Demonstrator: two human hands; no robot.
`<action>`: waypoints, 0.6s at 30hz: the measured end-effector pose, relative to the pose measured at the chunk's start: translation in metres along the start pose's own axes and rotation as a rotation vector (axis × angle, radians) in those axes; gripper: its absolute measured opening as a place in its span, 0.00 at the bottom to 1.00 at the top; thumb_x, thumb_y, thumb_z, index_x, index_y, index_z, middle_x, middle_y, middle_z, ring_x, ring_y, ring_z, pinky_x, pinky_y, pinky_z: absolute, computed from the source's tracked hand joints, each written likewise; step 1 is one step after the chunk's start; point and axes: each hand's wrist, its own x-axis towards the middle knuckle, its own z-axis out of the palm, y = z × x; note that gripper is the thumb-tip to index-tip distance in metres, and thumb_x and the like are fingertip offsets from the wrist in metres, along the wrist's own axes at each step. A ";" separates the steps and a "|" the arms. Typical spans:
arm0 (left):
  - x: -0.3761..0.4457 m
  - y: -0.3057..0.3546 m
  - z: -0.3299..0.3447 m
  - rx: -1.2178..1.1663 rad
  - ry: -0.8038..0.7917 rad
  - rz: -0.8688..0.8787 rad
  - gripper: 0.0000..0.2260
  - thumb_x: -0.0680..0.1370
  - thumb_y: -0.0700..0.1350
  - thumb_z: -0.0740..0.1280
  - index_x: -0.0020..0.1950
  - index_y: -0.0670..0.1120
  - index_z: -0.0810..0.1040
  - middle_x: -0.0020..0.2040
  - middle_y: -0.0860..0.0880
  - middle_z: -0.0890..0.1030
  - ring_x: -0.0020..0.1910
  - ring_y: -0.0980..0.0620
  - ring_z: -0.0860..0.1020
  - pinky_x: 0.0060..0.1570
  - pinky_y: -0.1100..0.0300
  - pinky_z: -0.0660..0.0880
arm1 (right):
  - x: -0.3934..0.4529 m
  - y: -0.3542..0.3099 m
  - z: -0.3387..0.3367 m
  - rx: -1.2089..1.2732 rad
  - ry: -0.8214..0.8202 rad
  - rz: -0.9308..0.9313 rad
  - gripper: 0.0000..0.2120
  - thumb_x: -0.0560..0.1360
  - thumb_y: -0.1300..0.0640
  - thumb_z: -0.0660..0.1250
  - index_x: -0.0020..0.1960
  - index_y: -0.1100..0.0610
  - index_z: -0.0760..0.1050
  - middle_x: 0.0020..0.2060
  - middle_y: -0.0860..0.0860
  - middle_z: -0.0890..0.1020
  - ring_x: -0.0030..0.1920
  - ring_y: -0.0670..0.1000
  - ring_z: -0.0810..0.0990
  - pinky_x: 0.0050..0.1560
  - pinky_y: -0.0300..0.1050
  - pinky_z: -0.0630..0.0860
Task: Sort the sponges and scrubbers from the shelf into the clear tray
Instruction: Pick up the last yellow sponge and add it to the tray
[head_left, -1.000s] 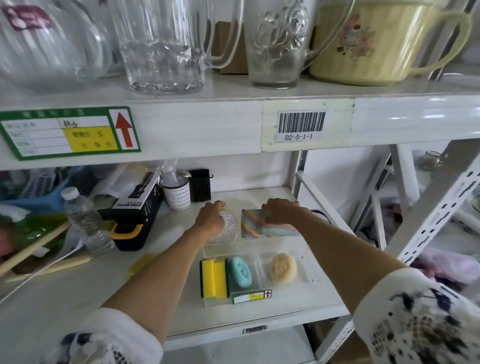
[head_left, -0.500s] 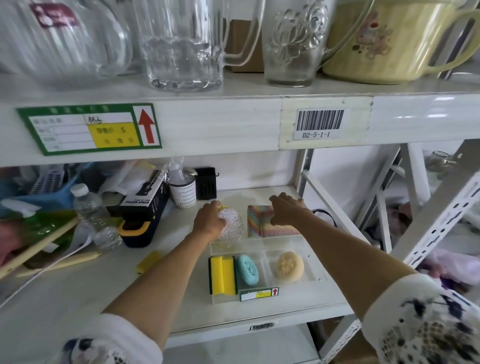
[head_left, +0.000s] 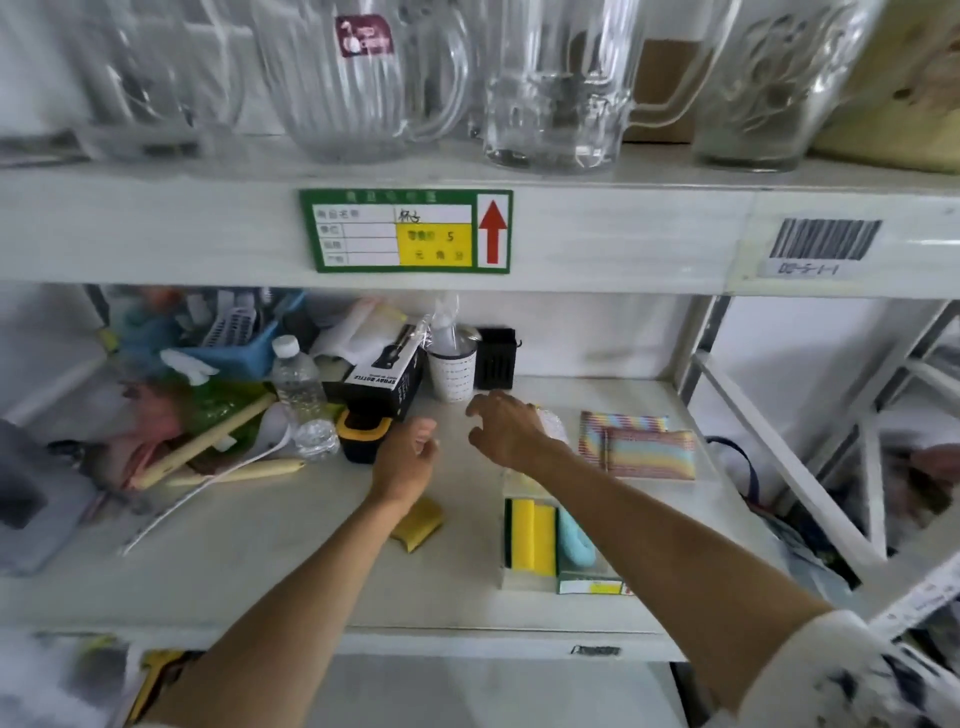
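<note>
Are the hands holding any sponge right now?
No. The left hand is loosely curled and empty; the right hand is open above the shelf, gripping nothing.

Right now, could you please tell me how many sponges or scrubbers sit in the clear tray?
2 visible: a yellow-green sponge at the left of the tray, a blue scrubber beside it. The right arm may hide more.

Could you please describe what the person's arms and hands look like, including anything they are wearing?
Both forearms are bare, as are the left hand and right hand: no gloves, and no rings or watch visible. The right sleeve is white with a dark speckled print, ending around the elbow. The left sleeve is out of view.
</note>
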 end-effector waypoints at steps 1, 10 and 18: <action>-0.002 -0.013 -0.008 0.030 0.021 -0.059 0.13 0.79 0.40 0.63 0.63 0.40 0.76 0.60 0.42 0.80 0.58 0.44 0.79 0.59 0.56 0.74 | 0.002 -0.011 0.010 0.011 -0.019 -0.027 0.19 0.76 0.56 0.63 0.67 0.52 0.72 0.66 0.53 0.73 0.66 0.56 0.73 0.64 0.50 0.67; -0.022 -0.083 -0.030 0.052 -0.084 -0.587 0.25 0.78 0.39 0.62 0.74 0.40 0.61 0.71 0.36 0.69 0.68 0.38 0.72 0.65 0.48 0.73 | 0.015 -0.051 0.096 0.083 -0.333 0.055 0.20 0.79 0.60 0.59 0.70 0.59 0.66 0.68 0.58 0.72 0.68 0.59 0.71 0.66 0.52 0.71; -0.037 -0.085 -0.015 -0.464 -0.052 -0.803 0.26 0.79 0.33 0.57 0.77 0.43 0.58 0.67 0.35 0.73 0.60 0.39 0.78 0.52 0.53 0.78 | 0.005 -0.054 0.121 0.156 -0.333 0.192 0.18 0.79 0.60 0.55 0.69 0.62 0.65 0.66 0.62 0.73 0.66 0.62 0.73 0.62 0.52 0.72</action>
